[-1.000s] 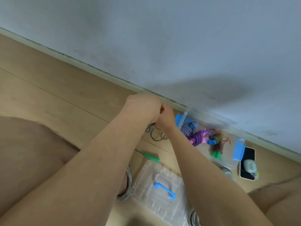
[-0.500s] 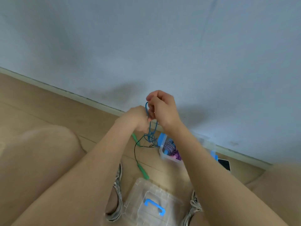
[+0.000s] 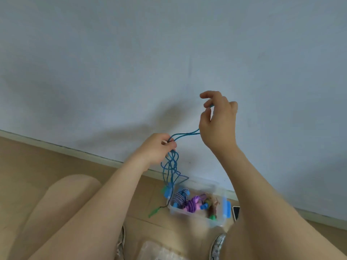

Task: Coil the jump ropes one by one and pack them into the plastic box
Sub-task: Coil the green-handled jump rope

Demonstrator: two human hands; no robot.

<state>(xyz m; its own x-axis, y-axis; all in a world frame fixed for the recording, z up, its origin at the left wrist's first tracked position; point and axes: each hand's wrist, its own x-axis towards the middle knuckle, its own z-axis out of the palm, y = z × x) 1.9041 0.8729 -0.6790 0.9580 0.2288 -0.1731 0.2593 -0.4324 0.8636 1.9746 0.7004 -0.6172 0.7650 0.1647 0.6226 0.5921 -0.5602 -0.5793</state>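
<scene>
One blue rope point(image 3: 171, 166), loops hanging — vertical

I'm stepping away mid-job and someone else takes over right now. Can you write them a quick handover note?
The left hand grips the gathered loops of the blue jump rope. The right hand, raised, pinches a strand drawn out from them.
The rest of the rope hangs down, its green handle low beside the plastic box.
Done: three coiled ropes lie in the box.
Left: finish coiling this rope and pack it in. The lid lies near the feet.
</scene>
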